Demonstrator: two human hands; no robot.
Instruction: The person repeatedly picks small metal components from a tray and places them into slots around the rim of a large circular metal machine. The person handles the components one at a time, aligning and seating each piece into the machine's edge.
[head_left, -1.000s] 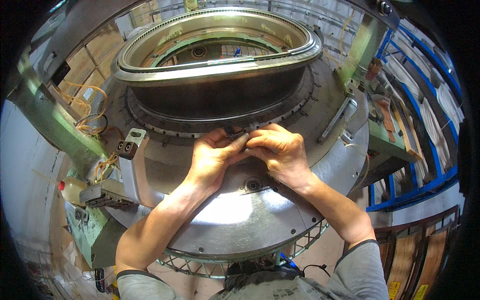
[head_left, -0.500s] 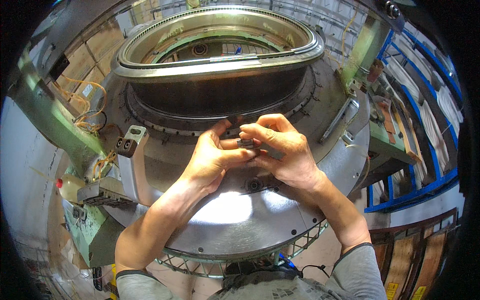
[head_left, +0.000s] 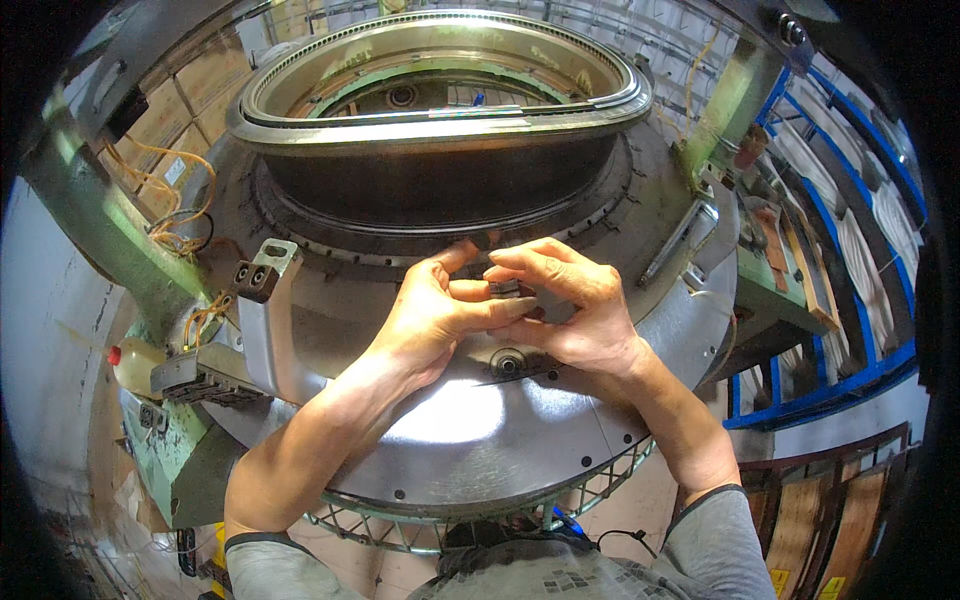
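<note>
Both hands meet above the near part of a broad grey metal ring plate (head_left: 560,425). Between my left hand's (head_left: 420,318) thumb and fingers sits a small ridged dark metal block (head_left: 508,289), mostly covered by the fingers. My right hand (head_left: 590,305) closes on the same block from the right, with thumb and fingertips bent around it. A dark patch shows at my left index fingertip; whether it is a separate piece, I cannot tell. Below the hands, a round fitting (head_left: 508,363) is set in the plate.
Beyond my hands rises a large round metal cylinder (head_left: 430,185) with a toothed rim. Green posts (head_left: 105,235) flank the machine. A metal bracket (head_left: 268,325) and a pale bottle (head_left: 138,368) stand at left. A blue rack (head_left: 830,395) with white material is at right.
Both hands have shifted slightly right in the picture. My left thumb has moved further across the small block, which now shows less.
</note>
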